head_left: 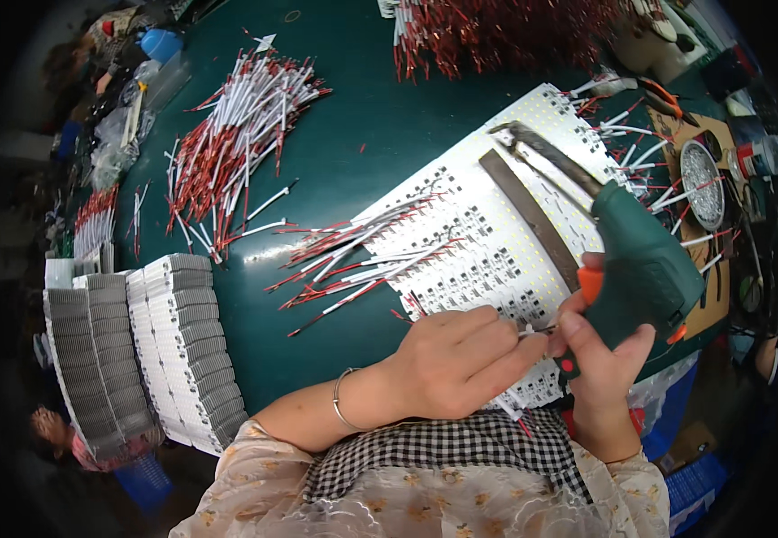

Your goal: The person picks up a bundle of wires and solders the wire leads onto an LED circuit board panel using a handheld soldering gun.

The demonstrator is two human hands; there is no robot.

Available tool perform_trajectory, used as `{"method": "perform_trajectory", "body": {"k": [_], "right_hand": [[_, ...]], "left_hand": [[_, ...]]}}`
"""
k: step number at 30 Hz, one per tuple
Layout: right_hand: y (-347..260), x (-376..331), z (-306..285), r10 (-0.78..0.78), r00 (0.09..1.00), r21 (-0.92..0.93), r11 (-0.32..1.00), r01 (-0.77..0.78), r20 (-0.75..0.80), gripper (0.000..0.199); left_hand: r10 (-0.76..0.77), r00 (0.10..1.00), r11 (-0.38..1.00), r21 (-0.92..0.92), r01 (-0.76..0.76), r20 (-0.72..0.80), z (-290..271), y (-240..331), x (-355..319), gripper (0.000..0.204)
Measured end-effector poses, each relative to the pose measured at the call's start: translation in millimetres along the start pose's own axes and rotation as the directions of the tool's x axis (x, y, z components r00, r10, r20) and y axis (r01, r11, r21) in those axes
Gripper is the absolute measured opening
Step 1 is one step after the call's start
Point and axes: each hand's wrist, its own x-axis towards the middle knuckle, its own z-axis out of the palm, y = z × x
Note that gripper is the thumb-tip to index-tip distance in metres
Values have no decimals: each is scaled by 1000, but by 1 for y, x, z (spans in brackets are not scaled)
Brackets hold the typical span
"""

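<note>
My left hand [469, 359] is closed, its fingertips pinching a thin wire [529, 331] with a white sleeve; the hand hides most of it. Close against it, my right hand [599, 354] grips a dark green soldering gun [644, 260] with an orange trigger [591, 285]. The thumb of that hand meets the left fingertips. The gun's metal arm and tip [519, 134] point up and left over a white circuit board panel [460, 193] dotted with small black parts. Red and white wires [380, 247] stick out along the panel's left edge.
A loose pile of red and white wires [236, 125] lies on the green table [344, 117] at left; a bigger bundle [505, 36] is at the back. Stacked board strips [182, 341] stand front left. At right sit a bowl of small clear pieces [701, 184] and orange-handled pliers [662, 100].
</note>
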Motion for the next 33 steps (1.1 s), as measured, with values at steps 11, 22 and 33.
{"method": "perform_trajectory", "body": {"k": [11, 22, 33], "right_hand": [[3, -12, -36, 8, 999, -51, 999, -5, 50, 64], [7, -18, -36, 147, 982, -76, 987, -138, 120, 54], [19, -18, -38, 117, 974, -44, 993, -111, 194, 38]], "left_hand": [[-252, 964, 911, 314, 267, -88, -6, -67, -18, 36], [-312, 944, 922, 208, 327, -104, 4, -75, -27, 36], [-321, 941, 915, 222, 338, -111, 6, -74, -28, 34]]}}
